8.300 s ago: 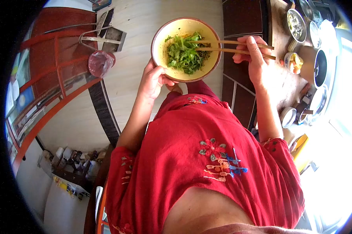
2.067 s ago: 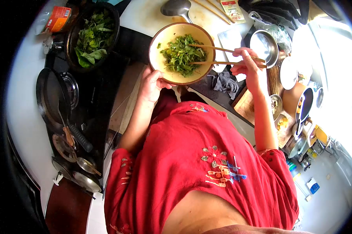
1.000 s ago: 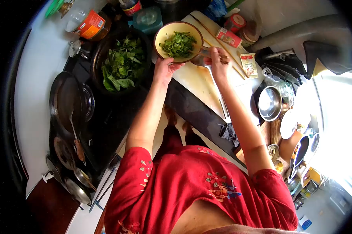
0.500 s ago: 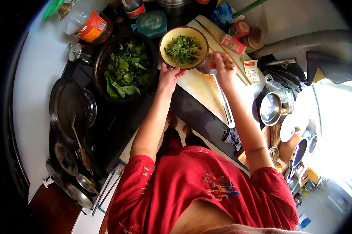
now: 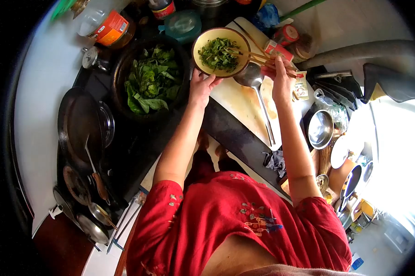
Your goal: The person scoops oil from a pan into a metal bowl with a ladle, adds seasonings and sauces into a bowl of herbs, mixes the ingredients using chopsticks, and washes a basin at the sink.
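Note:
My left hand (image 5: 202, 86) grips the near rim and underside of a yellow bowl (image 5: 202, 65) with a brown edge. Chopped green leaves (image 5: 219, 54) lie inside it. A pair of wooden chopsticks (image 5: 258, 57) is pinched in my right hand (image 5: 281, 76), their tips in the leaves. Beneath the bowl and my right hand is a white cutting board (image 5: 237, 103), on which a steel ladle (image 5: 259, 94) rests. To the left of the bowl a dark pot (image 5: 117, 85) holds large green leaves (image 5: 152, 83).
On the left are a black wok (image 5: 81, 126), an oil jug (image 5: 108, 30) and small pans (image 5: 95, 230). A teal container (image 5: 183, 25) sits behind the pot. To the right are a steel bowl (image 5: 320, 129), a grey cloth (image 5: 276, 162) and a seasoning packet (image 5: 301, 86).
The view has turned from a room floor to the stove and counter. Over the last second the bowl has shifted slightly right, and my right hand has drawn right with the chopsticks.

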Action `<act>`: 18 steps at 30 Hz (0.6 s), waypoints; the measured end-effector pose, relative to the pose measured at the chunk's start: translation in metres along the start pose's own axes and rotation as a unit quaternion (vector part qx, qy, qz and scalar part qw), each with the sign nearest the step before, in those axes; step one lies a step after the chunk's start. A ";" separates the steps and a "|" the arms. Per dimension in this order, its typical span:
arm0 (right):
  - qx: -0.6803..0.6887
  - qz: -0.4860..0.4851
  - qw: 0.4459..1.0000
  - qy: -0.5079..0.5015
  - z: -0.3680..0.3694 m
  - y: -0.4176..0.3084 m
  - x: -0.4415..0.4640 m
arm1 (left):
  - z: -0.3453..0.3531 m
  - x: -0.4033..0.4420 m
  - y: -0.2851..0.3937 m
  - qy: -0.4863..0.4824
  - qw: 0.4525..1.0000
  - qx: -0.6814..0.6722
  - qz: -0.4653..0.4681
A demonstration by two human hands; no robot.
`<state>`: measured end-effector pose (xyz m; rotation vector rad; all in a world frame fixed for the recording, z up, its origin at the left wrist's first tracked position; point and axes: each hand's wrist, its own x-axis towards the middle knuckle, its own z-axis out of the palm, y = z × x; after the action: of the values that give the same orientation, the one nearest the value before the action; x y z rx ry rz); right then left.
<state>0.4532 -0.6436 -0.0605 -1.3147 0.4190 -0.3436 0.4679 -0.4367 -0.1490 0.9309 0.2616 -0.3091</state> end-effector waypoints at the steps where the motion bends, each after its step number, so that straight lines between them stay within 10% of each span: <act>1: -0.024 -0.010 1.000 -0.007 -0.001 0.005 0.002 | -0.004 0.003 -0.006 0.001 1.000 -0.020 -0.005; 18: 0.142 0.121 0.982 0.037 0.021 0.033 0.007 | -0.018 -0.067 -0.018 0.005 0.990 0.094 -0.101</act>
<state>0.4697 -0.6222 -0.0889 -0.9631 0.5649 -0.2387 0.3978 -0.4223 -0.1497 1.0947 0.3402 -0.5229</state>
